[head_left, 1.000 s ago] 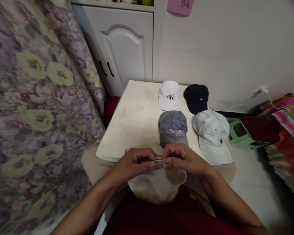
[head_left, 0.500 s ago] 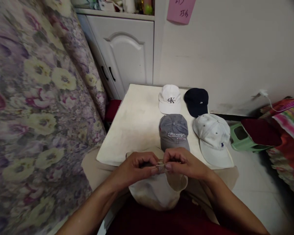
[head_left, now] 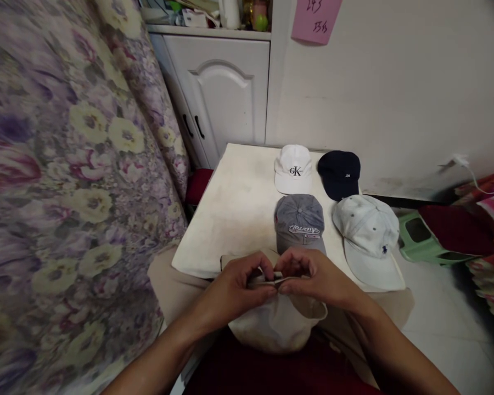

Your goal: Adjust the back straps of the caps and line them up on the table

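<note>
A cream baseball cap [head_left: 274,326] lies over my lap at the table's near edge, its back strap raised between my hands. My left hand [head_left: 245,280] pinches the strap from the left. From the right, my right hand [head_left: 308,274] pinches the same strap, its fingertips close to the left ones. The fastening is mostly hidden by my fingers. Just beyond my hands lies a grey cap [head_left: 299,219] with white lettering. To its right is a pale denim cap [head_left: 366,230]; behind them are a white cap [head_left: 293,170] and a navy cap [head_left: 340,174].
The caps lie on a cream-topped table [head_left: 226,208]. A floral curtain [head_left: 94,181] hangs at left, by a white cabinet [head_left: 222,88]. A green stool [head_left: 420,236] stands at right. A pink note [head_left: 316,19] is on the wall.
The view has shifted, so everything sits slightly further right. My fingers have turned the strap a little, and its fastening is less visible now. The caps on the table stay put.
</note>
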### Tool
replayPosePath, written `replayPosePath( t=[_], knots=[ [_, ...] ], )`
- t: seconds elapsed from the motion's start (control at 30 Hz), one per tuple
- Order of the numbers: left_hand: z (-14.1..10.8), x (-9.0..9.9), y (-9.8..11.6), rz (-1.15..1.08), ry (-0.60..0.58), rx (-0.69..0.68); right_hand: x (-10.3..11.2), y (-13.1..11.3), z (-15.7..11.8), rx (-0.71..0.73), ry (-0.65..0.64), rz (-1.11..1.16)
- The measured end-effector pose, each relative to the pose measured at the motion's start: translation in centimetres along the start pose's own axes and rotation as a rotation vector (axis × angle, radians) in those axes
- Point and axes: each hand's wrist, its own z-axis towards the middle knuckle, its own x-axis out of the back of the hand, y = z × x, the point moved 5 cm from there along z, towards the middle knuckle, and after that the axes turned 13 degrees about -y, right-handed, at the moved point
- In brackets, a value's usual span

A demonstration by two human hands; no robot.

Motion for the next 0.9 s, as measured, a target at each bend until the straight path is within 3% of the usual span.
replayPosePath(
  t=[0.27,0.53,0.77,0.9],
  knots=[
    [0.2,-0.2,0.8,-0.159,-0.056,-0.087,0.2,0.2,0.1,-0.013,-0.032,0.096],
    [0.4,0.2,0.6,-0.264,-0.117,-0.062,0.7,1.1,0.8,0.01,-0.145,0.254],
    [0.5,0.7,0.4,-0.012,-0.163,0.012,1.3,2.1,1.2,-0.008,-0.186,0.331],
    [0.9,0.4,0.1,-0.012,-0.149,0.032,1.1,1.4,1.5,-0.033,-0.178,0.284]
  ],
)
